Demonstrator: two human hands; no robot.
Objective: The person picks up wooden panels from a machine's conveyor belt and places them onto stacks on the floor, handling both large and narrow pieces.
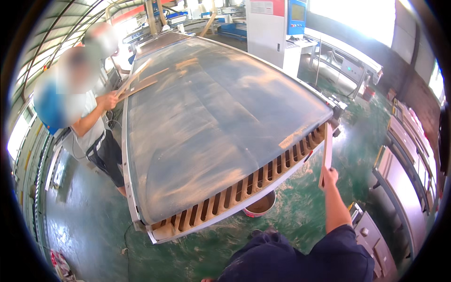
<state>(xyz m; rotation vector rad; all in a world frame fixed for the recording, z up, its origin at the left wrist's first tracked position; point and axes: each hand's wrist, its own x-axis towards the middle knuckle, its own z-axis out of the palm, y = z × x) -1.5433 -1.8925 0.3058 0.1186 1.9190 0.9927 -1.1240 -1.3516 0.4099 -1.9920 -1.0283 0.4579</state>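
My right hand is closed around the lower end of a narrow, pale wooden strip. The strip stands nearly upright in the picture, beside the right corner of a large machine table, and its far end reaches that corner. Of my left hand only a sliver of skin shows at the bottom edge; its fingers are hidden. The table's grey belt-like top is streaked with tan dust. Along its near end runs a slotted edge, also dusty.
A co-worker at the table's left side holds thin wooden strips over it. Below the near edge stands a bucket. Stacked panels lie at the right. A white control cabinet rises behind the table. Dust marks the green floor.
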